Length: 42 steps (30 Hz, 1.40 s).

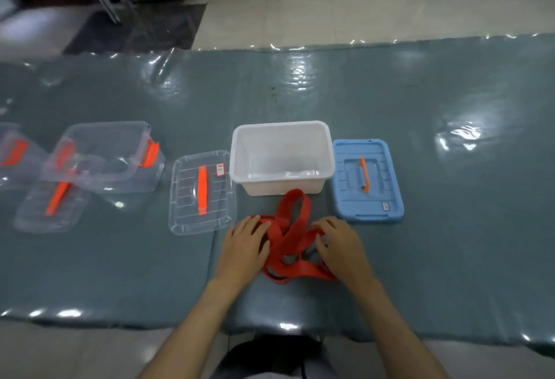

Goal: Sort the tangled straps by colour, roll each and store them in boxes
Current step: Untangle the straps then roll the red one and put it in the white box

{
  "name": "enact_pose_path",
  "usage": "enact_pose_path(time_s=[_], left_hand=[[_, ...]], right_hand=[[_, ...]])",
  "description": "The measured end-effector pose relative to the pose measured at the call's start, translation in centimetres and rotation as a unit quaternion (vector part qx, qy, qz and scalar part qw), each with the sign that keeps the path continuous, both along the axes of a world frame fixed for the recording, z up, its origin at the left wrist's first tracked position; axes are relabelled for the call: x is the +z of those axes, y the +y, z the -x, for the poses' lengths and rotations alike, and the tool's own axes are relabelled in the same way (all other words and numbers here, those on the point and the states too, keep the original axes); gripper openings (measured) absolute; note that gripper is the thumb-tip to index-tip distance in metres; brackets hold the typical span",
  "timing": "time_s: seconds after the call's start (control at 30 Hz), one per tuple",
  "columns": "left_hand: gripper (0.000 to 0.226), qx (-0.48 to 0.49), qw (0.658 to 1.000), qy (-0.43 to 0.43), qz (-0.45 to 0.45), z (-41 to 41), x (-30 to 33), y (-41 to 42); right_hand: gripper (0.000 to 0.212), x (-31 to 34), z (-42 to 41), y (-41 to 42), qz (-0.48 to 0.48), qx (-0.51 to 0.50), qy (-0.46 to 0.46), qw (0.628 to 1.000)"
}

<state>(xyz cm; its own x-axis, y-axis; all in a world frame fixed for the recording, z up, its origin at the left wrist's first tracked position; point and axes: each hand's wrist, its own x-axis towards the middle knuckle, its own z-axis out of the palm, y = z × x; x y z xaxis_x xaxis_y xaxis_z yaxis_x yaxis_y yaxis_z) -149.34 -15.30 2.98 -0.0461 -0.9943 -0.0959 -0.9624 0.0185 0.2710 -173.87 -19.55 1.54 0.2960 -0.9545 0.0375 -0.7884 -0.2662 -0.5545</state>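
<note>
Your left hand (244,246) and right hand (341,245) rest on the red straps (292,240), fingers spread flat, pinning the tangle near the open white box (282,158) for easy dropping.

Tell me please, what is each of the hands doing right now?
Left hand: open, fingers resting on the red straps.
Right hand: fingers curled onto the same straps; a firm grip cannot be told.

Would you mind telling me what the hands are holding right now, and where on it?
Both hands rest on the tangled red straps: the left hand on its left edge, the right hand on its right. Whether either actually grips cannot be told.
</note>
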Motion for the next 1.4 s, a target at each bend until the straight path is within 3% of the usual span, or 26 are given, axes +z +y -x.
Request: enact_pose_path(time_s=[0.13,0.27,0.4,0.5,0.63,0.8,0.93,1.07,1.17,1.4], left_hand=[[0.039,0.037,0.998,-0.028,0.048,-3.1,2.7,1.2],[0.033,0.078,0.994,-0.049,0.053,-8.3,4.5,2.2],[0.041,0.120,0.989,-0.058,0.060,-15.2,5.4,4.1],[0.033,0.154,0.984,-0.064,0.066,-21.5,5.5,6.5],[0.048,0.192,0.979,-0.039,0.061,-31.6,4.8,9.7],[0.049,0.261,0.964,-0.009,0.044,-44.4,4.9,14.8],[0.035,0.335,0.940,0.012,0.063,-54.0,5.1,19.8],[0.037,0.391,0.915,0.011,0.096,-61.7,5.2,24.5],[0.023,0.428,0.897,-0.001,0.106,-66.7,5.0,27.0],[0.025,0.464,0.881,-0.018,0.092,-77.9,4.2,29.7]], right_hand=[[0.019,1.8,-4.5,-1.0,0.046,0.051,0.049,0.996],[0.016,3.8,-10.4,-1.4,0.079,0.112,0.042,0.990],[0.014,4.9,-18.0,-0.9,0.090,0.158,0.019,0.983],[0.018,5.4,-25.5,0.3,0.096,0.181,0.006,0.979],[0.016,5.5,-36.9,2.7,0.099,0.210,0.011,0.973],[0.014,5.9,-51.1,6.1,0.086,0.231,0.030,0.969],[0.014,6.8,-62.5,8.5,0.057,0.287,0.048,0.955],[0.018,6.9,-72.5,10.6,0.059,0.346,0.053,0.935],[0.018,6.8,-78.9,12.3,0.049,0.386,0.042,0.920],[0.017,6.0,-92.8,14.2,0.009,0.429,0.030,0.903]])
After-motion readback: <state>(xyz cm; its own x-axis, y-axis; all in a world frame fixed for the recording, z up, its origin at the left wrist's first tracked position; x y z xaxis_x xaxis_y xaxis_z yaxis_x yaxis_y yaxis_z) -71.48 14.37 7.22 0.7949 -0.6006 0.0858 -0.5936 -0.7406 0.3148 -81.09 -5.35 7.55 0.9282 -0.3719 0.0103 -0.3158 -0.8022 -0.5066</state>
